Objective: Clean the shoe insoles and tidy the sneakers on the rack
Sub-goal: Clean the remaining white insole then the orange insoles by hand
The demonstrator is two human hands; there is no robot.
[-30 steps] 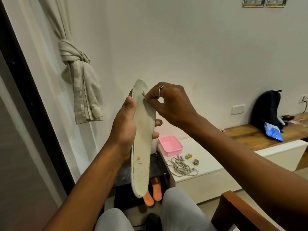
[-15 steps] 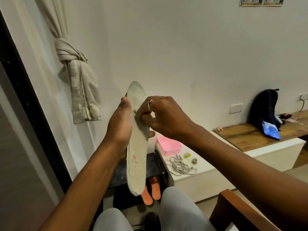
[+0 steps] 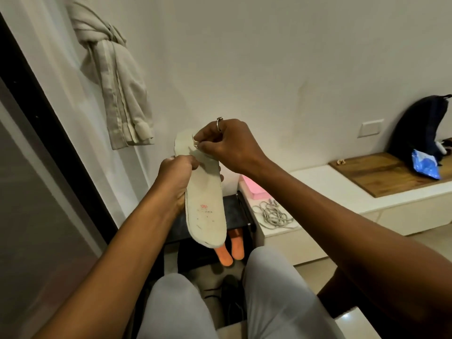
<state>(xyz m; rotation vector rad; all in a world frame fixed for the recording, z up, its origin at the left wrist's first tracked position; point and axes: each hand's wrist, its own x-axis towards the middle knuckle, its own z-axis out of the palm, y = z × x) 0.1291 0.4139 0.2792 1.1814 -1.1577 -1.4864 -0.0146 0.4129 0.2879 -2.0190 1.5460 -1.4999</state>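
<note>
A pale grey shoe insole (image 3: 205, 206) with a small red logo stands upright in front of me. My left hand (image 3: 175, 178) grips its left edge at mid-length, thumb on the face. My right hand (image 3: 228, 145), with a ring on one finger, pinches a small pale scrap (image 3: 195, 143) against the insole's toe end. Below the insole, two orange insoles (image 3: 232, 248) lie on a dark rack shelf (image 3: 232, 214). What the scrap is made of I cannot tell.
A white low bench (image 3: 318, 184) on the right carries a pink tray (image 3: 252, 189) and a heap of grey laces (image 3: 271, 215). Further right lie a wooden board (image 3: 386, 172), a dark backpack (image 3: 415, 123) and a blue bag (image 3: 425, 167). A knotted curtain (image 3: 115, 77) hangs at left. My knees (image 3: 269, 289) are below.
The insole and both hands have dropped lower in view as the camera tipped down. My right hand slid from the insole's middle back up to its toe end.
</note>
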